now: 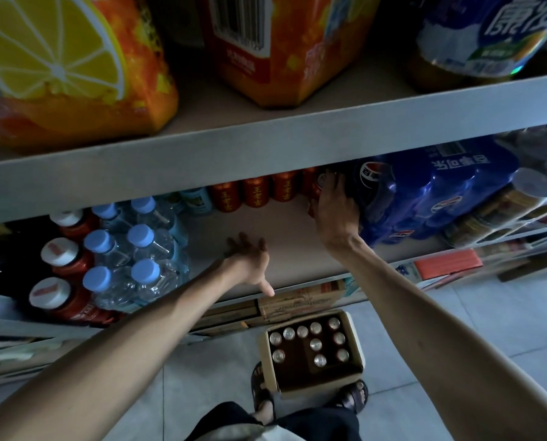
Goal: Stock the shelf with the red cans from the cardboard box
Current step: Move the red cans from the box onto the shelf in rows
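At the left of the frame, capped bottles [132, 268] are seen packed on the shelf [284, 237]. Just right of them, near the frame's centre, the left hand [249, 259] is laid on the bare shelf board, fingers spread and nothing held. Above it, under the edge of the upper shelf, a row of red cans [255, 192] is stood upright along the back.

At the right end of that row, the right hand [335, 211] is closed around a can [317, 186], which appears tilted, its silver top turned toward the camera; a second can may be held beneath, but this cannot be told. The blue pack [425, 192] is touched or nearly touched by the knuckles.

The gap to be filled is judged to lie right beside the row's last can, so the held can must be stood upright there.

Lower centre, the box [313, 354] is seen on the floor, about half full of upright cans; much stocking remains.
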`<state>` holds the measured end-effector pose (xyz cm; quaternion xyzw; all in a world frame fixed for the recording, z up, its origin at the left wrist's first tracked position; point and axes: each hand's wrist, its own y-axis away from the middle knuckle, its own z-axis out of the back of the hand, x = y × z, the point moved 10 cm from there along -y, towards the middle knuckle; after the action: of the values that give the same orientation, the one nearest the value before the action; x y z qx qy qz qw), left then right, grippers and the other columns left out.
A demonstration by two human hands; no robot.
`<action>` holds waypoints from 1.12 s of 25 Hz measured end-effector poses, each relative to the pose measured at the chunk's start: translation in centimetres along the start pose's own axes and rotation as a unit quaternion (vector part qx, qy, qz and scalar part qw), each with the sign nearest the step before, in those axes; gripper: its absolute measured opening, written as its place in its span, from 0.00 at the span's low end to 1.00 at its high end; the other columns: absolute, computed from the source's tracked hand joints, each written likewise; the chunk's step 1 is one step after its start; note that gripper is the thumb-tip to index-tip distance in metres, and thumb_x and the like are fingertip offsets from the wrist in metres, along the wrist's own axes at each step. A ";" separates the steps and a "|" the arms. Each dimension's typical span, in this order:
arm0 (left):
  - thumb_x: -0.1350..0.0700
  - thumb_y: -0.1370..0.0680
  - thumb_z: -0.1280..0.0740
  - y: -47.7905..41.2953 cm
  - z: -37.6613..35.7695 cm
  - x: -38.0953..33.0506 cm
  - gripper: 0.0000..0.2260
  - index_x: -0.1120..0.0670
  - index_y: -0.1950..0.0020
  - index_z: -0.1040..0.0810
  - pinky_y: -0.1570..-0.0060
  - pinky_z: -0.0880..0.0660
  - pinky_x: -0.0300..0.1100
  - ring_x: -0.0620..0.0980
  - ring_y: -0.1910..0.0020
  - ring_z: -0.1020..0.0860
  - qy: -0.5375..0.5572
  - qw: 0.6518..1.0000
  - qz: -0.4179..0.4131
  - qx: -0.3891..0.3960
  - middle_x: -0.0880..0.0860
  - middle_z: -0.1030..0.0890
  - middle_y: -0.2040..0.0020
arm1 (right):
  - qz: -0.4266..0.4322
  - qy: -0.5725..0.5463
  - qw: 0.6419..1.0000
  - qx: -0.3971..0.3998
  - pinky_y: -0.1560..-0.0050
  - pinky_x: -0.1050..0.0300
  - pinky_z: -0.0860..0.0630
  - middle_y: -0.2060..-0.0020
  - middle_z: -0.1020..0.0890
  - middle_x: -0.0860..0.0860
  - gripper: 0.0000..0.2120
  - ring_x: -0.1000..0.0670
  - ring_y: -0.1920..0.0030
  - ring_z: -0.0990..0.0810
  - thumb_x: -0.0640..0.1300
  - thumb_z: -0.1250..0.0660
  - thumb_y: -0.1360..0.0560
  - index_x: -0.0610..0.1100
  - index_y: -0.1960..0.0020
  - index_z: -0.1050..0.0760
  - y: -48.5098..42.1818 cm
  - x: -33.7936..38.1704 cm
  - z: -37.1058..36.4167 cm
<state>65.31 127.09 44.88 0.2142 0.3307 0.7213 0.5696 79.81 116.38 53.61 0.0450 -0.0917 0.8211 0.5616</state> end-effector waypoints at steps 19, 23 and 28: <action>0.56 0.25 0.31 4.5 2.7 -9.9 0.17 0.53 0.36 0.25 0.49 0.23 0.46 0.54 0.43 0.23 0.034 0.931 -0.168 -0.323 0.53 0.21 0.41 | 0.105 -0.143 0.984 -0.012 0.66 0.47 0.20 0.48 0.20 0.47 0.14 0.42 0.60 0.18 0.43 0.42 0.23 0.42 0.43 0.21 15.4 -9.7 1.0; 0.58 0.27 0.30 3.2 -4.3 -15.9 0.09 0.54 0.47 0.20 0.57 0.25 0.42 0.53 0.55 0.19 0.119 0.931 -0.225 -0.261 0.53 0.17 0.54 | 0.019 -0.147 0.987 0.068 0.64 0.52 0.21 0.50 0.17 0.48 0.10 0.42 0.57 0.17 0.39 0.35 0.26 0.45 0.46 0.20 20.5 -16.8 -5.1; 0.66 0.24 0.31 -7.2 -22.3 -16.3 0.08 0.63 0.45 0.21 0.68 0.28 0.25 0.40 0.70 0.22 0.317 0.945 -0.067 0.048 0.54 0.21 0.62 | -0.060 -0.127 0.954 0.266 0.63 0.57 0.32 0.51 0.17 0.47 0.09 0.42 0.53 0.18 0.44 0.35 0.25 0.51 0.46 0.22 26.2 -24.1 -19.4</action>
<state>59.12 107.12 25.39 -0.0211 0.5423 0.6954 0.4711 64.82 89.03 27.70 0.3018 0.0628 0.7683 0.5610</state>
